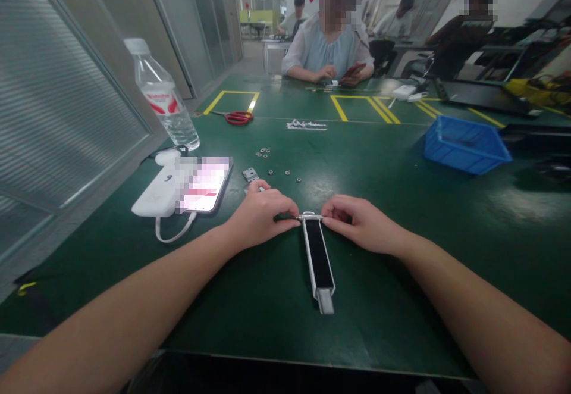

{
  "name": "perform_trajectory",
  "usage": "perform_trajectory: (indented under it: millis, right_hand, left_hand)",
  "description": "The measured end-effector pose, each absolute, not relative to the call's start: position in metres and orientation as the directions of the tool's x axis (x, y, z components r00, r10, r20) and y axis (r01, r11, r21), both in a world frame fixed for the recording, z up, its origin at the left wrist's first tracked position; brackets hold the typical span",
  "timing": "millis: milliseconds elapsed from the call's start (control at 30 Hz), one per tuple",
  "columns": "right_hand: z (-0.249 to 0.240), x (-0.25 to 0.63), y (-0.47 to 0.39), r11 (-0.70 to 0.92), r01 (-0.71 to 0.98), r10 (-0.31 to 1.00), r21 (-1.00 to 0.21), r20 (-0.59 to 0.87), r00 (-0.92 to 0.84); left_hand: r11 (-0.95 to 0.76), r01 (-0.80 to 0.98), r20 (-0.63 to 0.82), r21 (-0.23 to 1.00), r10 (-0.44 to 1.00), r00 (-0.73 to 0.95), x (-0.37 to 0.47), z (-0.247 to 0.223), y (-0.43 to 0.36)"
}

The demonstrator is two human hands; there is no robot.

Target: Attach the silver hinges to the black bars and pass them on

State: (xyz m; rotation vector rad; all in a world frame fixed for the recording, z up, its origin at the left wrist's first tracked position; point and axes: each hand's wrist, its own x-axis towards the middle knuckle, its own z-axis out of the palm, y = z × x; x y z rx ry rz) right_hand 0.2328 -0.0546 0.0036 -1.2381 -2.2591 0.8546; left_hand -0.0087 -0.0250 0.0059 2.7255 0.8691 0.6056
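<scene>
Flanking the far end of a black-and-white strip [319,254] on the green counter [232,310], the left hand [263,215] and right hand [363,221] pinch opposite ends of its thin crosspiece [311,217]; the strip's long axis runs toward the wearer, both hands about equally near.

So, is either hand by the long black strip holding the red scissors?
No, the red scissors lie on the green table, beyond the left hand and right hand.

free room between right hand [361,221] and blue bin [455,153]; phone [213,184] obstructs farther left.
</scene>
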Motion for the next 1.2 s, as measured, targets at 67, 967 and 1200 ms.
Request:
perform_trajectory:
  millis: [67,967,1200]
  right_hand:
    - [0.0032,0.233,-0.0541,0.42,0.595,0.853,-0.685,0.074,-0.517]
    - [0.0028,0.2331,-0.0541,0.43,0.599,0.852,-0.676,0.085,-0.516]
    - [0.0025,0.2334,-0.054,0.411,0.595,0.858,-0.691,0.072,-0.508]
  left_hand:
    - [-0.805,0.499,0.327,0.322,0.589,0.739,-0.0086,0.0052,-0.025]
    - [-0.767,0.512,0.276,0.387,0.626,0.729,-0.0042,0.0029,-0.0265]
    - [-0.643,0.635,0.211,0.428,0.754,0.622,-0.0046,0.0006,-0.0225]
